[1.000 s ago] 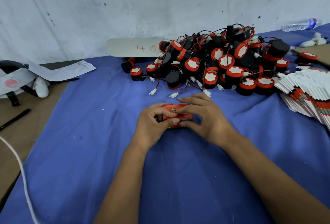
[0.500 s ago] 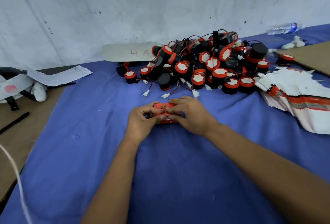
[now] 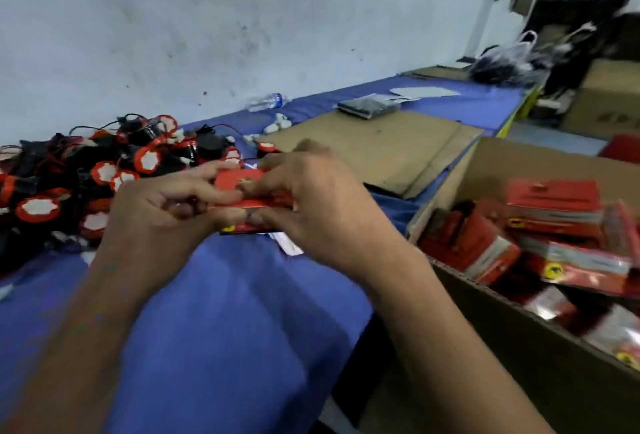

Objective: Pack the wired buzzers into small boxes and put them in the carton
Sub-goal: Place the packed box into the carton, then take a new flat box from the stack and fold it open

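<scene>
Both hands hold one small red box [image 3: 249,191] up over the blue tabletop [image 3: 214,312], near its right edge. The left hand [image 3: 156,212] has its fingers [image 3: 194,179] curled round the box's left end, thumb on the near side and fingertips reaching across the top face. The right hand [image 3: 318,205] is clamped on the right end, fingers [image 3: 277,170] bent over the far edge and thumb pressed against the near face. Both forearms rise from the bottom of the view and converge at the box, backs of the hands up. The box lies roughly level, its long axis running left to right, broad face tilted toward the camera; motion blur hides finer detail.

Left of the hands a heap of buzzers [image 3: 104,170], black with red rims and white faces, lies on the tabletop. On the right an open carton [image 3: 450,198] stands beside the tabletop edge, with packed boxes [image 3: 554,226] tumbled inside. Flat cardboard [image 3: 374,143] lies on the tabletop beyond the hands.
</scene>
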A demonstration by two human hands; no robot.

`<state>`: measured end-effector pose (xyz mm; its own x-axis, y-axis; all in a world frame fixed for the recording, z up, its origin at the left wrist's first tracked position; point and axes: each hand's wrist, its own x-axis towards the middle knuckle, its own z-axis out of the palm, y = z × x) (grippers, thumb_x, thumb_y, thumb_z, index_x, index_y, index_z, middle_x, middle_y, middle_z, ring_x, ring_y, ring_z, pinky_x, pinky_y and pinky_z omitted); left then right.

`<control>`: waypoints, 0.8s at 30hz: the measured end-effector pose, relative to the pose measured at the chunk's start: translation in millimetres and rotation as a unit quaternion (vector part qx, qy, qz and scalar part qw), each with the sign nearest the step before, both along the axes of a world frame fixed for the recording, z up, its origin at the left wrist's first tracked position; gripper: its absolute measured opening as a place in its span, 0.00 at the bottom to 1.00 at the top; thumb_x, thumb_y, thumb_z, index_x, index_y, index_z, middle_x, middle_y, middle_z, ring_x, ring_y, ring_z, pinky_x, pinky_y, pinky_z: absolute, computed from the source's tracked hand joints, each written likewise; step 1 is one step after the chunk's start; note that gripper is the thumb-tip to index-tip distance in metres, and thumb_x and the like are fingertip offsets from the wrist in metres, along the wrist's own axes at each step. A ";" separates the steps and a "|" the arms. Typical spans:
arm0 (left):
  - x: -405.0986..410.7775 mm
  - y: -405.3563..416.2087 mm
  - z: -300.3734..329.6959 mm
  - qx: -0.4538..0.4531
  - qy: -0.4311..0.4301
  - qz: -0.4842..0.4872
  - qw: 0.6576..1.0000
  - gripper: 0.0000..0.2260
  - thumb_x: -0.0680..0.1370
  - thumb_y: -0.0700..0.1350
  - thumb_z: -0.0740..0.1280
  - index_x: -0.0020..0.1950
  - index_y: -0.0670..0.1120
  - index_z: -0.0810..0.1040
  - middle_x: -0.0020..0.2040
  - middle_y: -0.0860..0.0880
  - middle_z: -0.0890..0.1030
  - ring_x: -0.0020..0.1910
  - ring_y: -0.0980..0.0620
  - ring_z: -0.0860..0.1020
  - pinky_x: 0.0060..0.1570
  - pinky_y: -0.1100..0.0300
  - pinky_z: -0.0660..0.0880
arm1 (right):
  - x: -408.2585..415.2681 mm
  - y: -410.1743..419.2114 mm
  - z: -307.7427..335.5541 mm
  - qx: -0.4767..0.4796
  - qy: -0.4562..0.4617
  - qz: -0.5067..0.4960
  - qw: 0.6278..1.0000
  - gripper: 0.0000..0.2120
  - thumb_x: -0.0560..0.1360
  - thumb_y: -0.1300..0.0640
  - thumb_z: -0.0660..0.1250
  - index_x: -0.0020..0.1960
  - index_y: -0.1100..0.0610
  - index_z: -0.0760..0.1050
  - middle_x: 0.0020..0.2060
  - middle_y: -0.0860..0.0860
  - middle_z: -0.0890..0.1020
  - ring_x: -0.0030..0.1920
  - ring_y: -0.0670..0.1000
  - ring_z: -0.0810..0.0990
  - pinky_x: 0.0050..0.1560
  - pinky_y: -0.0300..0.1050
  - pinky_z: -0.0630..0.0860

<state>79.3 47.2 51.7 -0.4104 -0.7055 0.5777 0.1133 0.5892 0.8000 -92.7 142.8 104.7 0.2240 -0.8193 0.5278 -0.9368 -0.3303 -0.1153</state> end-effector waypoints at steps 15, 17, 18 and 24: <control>-220.5 104.0 34.8 -0.124 -0.294 -0.264 0.910 0.13 0.65 0.43 0.84 0.37 0.55 0.81 0.47 0.60 0.84 0.43 0.61 0.80 0.45 0.61 0.76 | -162.0 185.7 25.9 0.226 -0.030 -0.350 0.908 0.28 0.58 0.34 0.77 0.53 0.37 0.69 0.49 0.35 0.74 0.49 0.39 0.73 0.45 0.35 0.70; -218.6 106.3 35.0 -0.136 -0.349 -0.266 0.889 0.10 0.68 0.42 0.82 0.39 0.54 0.83 0.46 0.55 0.84 0.43 0.55 0.81 0.45 0.55 0.80 | -160.3 180.8 21.1 0.289 -0.019 -0.349 0.891 0.26 0.60 0.32 0.75 0.54 0.39 0.73 0.49 0.36 0.75 0.50 0.39 0.72 0.47 0.38 0.71; -217.9 107.5 34.2 -0.137 -0.369 -0.263 0.881 0.09 0.69 0.42 0.81 0.40 0.54 0.84 0.47 0.54 0.84 0.44 0.54 0.81 0.47 0.53 0.81 | -159.1 178.7 18.8 0.306 -0.021 -0.344 0.887 0.24 0.63 0.34 0.76 0.55 0.39 0.75 0.49 0.36 0.75 0.50 0.39 0.72 0.46 0.36 0.70; -210.6 106.9 30.6 -0.115 -0.358 -0.263 0.888 0.07 0.71 0.43 0.81 0.42 0.52 0.85 0.44 0.55 0.85 0.44 0.57 0.82 0.46 0.60 0.78 | -148.8 172.3 23.6 0.312 -0.028 -0.350 0.883 0.20 0.67 0.34 0.76 0.53 0.41 0.76 0.48 0.39 0.77 0.49 0.41 0.75 0.50 0.42 0.76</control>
<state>-131.4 154.0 82.3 -0.9689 -0.2039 0.1399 -0.0677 0.7629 0.6429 -241.5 315.1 128.2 -0.4653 -0.8815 -0.0803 -0.8729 0.4721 -0.1236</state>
